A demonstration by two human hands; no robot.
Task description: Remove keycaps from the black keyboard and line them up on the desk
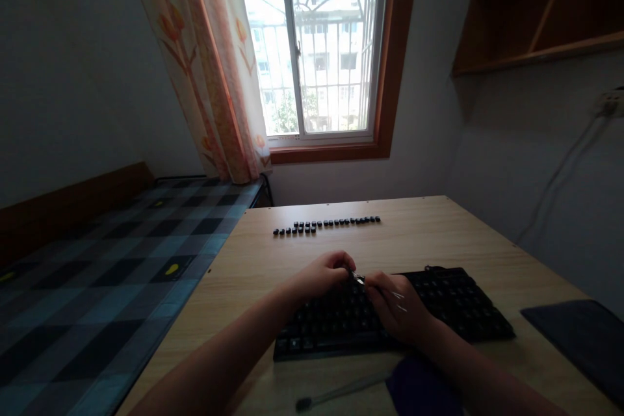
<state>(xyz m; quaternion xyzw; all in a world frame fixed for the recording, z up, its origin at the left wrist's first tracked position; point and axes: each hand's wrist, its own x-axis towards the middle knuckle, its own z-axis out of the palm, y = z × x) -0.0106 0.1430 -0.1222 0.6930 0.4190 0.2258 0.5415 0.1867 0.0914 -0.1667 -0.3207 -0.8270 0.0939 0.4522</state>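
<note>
A black keyboard lies across the table in front of me, both hands over its upper part. My right hand is closed around a small metal keycap puller; its shiny end points toward the left hand, and two thin wires stick out behind the fingers. My left hand is closed, its fingertips pinched at the puller's shiny end. What these fingertips hold is too small and dark to make out. Beyond the hands, several loose black keycaps stand in two rows on the table.
The wooden table carries a brush and a dark purple cloth near its front edge. A dark mat lies at the right. To the left is a bed with a checked cover; a window is behind.
</note>
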